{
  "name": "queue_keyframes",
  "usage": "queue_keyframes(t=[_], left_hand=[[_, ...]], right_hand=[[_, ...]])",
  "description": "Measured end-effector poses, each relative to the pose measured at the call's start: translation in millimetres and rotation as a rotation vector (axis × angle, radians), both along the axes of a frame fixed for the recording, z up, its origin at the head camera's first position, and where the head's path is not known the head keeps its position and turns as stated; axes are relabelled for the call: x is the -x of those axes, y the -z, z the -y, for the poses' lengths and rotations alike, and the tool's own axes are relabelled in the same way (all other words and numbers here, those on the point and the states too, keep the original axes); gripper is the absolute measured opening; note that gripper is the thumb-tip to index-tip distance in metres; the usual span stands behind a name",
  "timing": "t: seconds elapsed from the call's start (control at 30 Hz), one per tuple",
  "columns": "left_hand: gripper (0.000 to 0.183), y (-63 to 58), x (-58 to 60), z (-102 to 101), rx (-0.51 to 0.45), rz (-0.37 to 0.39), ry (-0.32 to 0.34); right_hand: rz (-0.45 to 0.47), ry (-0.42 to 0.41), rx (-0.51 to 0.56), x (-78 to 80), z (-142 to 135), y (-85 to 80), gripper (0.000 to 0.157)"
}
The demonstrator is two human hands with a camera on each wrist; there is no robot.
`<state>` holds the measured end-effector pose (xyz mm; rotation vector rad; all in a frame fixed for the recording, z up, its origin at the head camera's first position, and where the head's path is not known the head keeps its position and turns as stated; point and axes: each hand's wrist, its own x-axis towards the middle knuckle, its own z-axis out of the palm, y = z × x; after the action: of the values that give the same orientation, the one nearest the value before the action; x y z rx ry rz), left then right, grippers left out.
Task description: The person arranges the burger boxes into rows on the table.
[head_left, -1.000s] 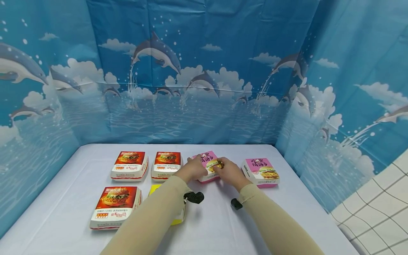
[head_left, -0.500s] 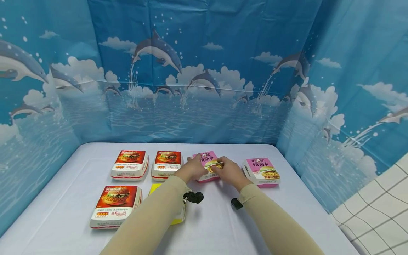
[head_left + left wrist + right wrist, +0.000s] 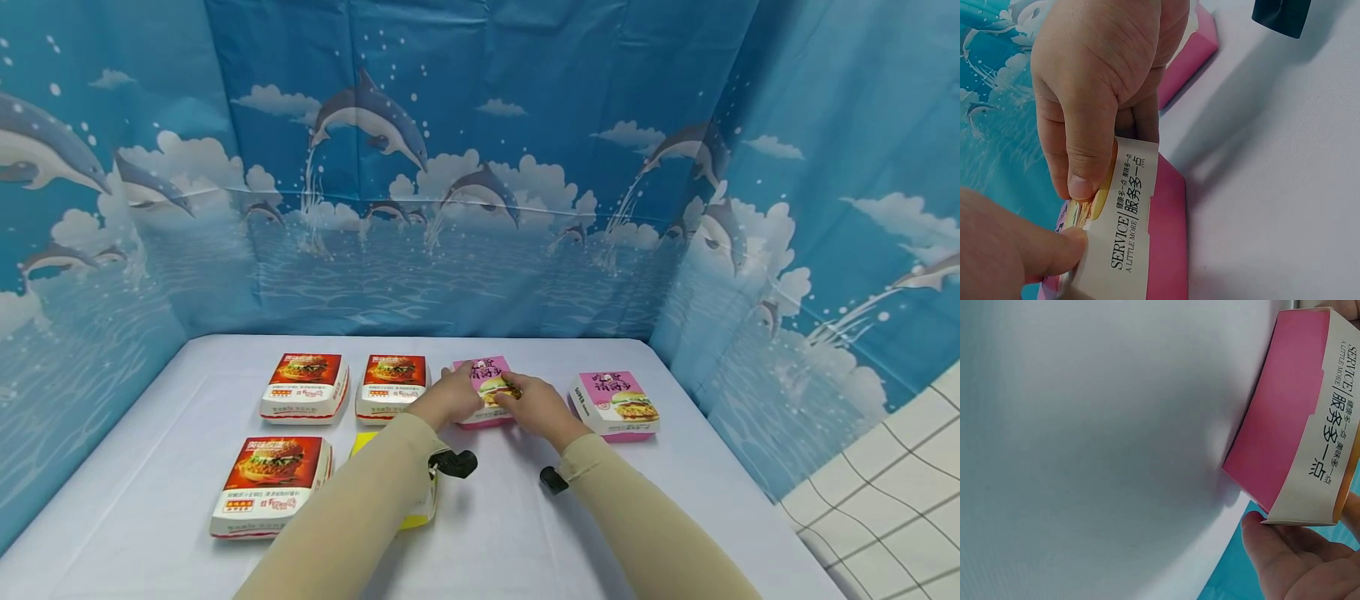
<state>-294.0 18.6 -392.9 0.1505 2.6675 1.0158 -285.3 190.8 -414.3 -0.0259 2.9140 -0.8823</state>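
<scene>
A pink-and-white burger box (image 3: 489,393) lies at the back of the table, between both hands. My left hand (image 3: 452,397) holds its left side, the thumb (image 3: 1054,247) resting on the lid. At the right side my right hand (image 3: 542,408) grips the same box, thumb pressed on the top near the front edge. In the right wrist view the pink lower wall (image 3: 1279,394) sits on the cloth, and a finger of the right hand touches the box's corner. The far-side fingers are partly hidden.
Another pink burger box (image 3: 615,402) stands to the right. Red-and-white burger boxes (image 3: 303,387) are on the left, one (image 3: 393,387) close to the left hand. A yellow box (image 3: 365,440) is partly covered by the left forearm. A dolphin-print curtain (image 3: 480,267) borders the white table (image 3: 510,533).
The held pink box has turned a little and shifted slightly left, now lying straighter. My right hand has moved slightly left with it. The other boxes stay put.
</scene>
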Motion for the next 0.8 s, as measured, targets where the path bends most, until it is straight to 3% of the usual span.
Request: queue_keyframes(t=[0.33, 0.8], left_hand=[[0.081, 0.6, -3.1, 1.0, -0.059, 0.009, -0.013], [0.080, 3.5, -1.8, 5.7, -0.064, 0.000, 0.000]], right_hand=[[-0.005, -0.002, -0.007, -2.7, 3.5, -0.4, 0.066], [-0.018, -0.023, -0.036, -4.2, 5.6, -2.1, 0.067]])
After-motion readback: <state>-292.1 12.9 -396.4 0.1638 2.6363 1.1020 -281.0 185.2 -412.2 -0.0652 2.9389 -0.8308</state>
